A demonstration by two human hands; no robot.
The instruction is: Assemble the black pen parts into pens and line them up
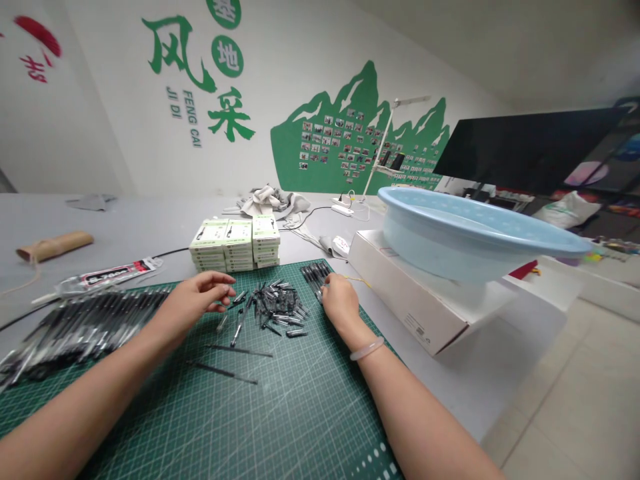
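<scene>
My left hand hovers over the green cutting mat, palm down, with its fingers loosely bent and apart and nothing in them. Just right of it lies a heap of short black and clear pen parts. At the mat's right edge, my right hand is closed at the near end of a short row of black pens, and its fingertips are partly hidden. Two thin black pen refills lie on the mat below the heap. Many clear pen barrels are spread on the left, partly behind my left forearm.
Stacked small white-green boxes stand behind the mat. A light-blue basin rests on a white carton at right. Packaging, a brown tube, grey cloths and a power strip lie farther back.
</scene>
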